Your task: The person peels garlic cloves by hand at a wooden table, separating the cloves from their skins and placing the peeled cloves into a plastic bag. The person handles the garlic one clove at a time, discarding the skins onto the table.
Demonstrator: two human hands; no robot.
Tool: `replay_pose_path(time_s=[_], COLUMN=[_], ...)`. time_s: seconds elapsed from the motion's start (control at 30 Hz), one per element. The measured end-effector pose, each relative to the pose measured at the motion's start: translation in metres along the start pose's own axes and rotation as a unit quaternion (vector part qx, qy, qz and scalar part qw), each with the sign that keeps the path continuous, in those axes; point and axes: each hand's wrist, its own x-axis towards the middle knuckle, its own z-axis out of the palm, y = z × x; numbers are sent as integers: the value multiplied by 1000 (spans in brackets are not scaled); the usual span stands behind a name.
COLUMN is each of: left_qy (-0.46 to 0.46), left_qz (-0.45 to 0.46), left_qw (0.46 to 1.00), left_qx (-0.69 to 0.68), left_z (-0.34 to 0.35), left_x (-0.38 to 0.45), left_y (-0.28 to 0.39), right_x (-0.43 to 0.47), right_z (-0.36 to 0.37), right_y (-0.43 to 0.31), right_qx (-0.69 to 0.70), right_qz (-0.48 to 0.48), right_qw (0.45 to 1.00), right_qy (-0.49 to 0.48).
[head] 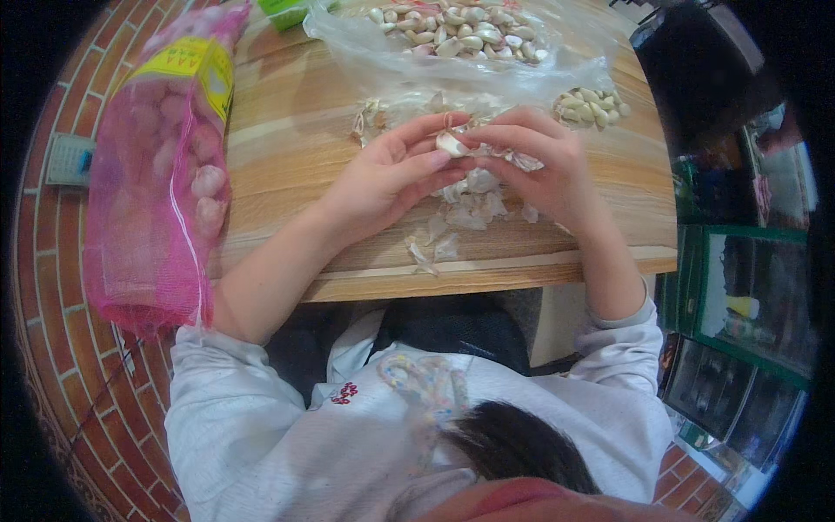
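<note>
A white garlic clove point(451, 145) is held between the thumb and fingers of my left hand point(391, 166). My right hand point(538, 156) touches the same clove with its fingertips, and dry garlic skin point(524, 160) hangs at its fingers. Loose papery skins point(473, 202) lie on the wooden table under and in front of both hands. Beyond them, a clear plastic bag point(372, 62) lies spread out with many unpeeled garlic cloves point(473, 36) on it. Peeled cloves point(590, 107) form a small pile just past my right hand.
A pink mesh sack of garlic bulbs point(150, 156) rests along the left side of the wooden table point(280, 137). At the back left is a green object point(284, 13). The table's near edge point(450, 282) runs below my forearms. A green-framed glass cabinet point(757, 293) stands at the right.
</note>
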Motion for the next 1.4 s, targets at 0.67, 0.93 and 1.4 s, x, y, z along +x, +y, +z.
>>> replay_pose_path(time_s=[0.67, 0.93, 1.4], left_qy=[82, 70, 66], left_qz=[61, -23, 104], left_qw=[951, 958, 867], left_qx=[291, 276, 483], left_z=[8, 8, 9], left_x=[-4, -8, -9], left_y=[-11, -8, 3], right_x=[-6, -5, -4], right_z=[22, 25, 22], right_y=[-2, -1, -8], right_qx=[-68, 8, 176], right_qz=[27, 44, 202], right_qw=[997, 999, 961], right_qy=[-40, -28, -68])
